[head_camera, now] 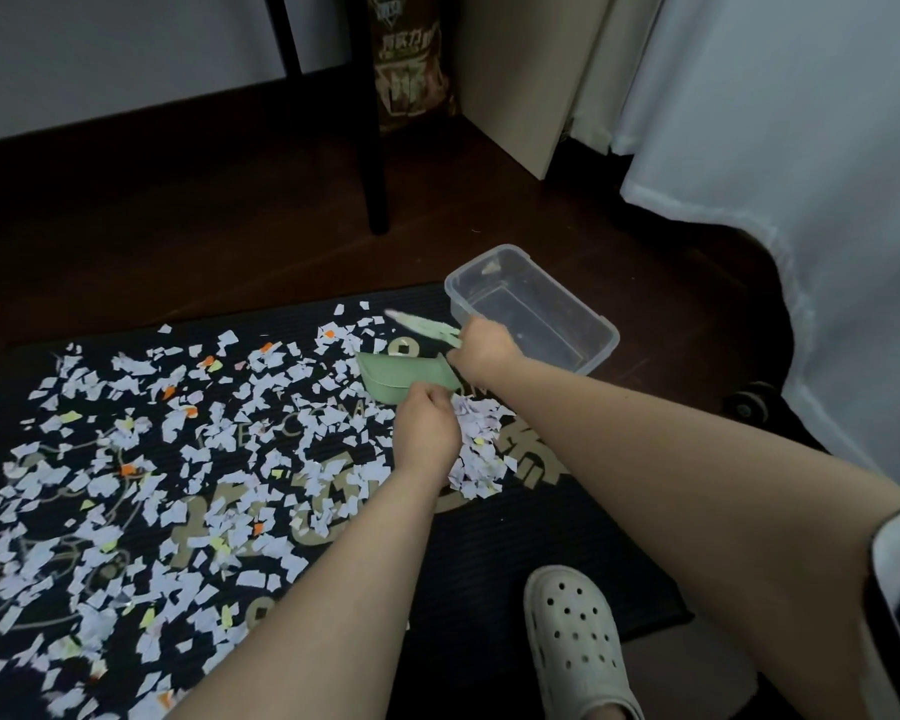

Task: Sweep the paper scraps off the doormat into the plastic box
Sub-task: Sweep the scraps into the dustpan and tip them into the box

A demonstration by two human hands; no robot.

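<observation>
Littering ribbed doormat [515,537], jagged paper scraps [476,441]

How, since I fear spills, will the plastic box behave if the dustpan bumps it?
The plastic box looks thin-walled and nearly empty, so probably light and easily shoved. It seems mostly on smooth floor, so it may slide. Low and wide, it likely won't tip.
</observation>
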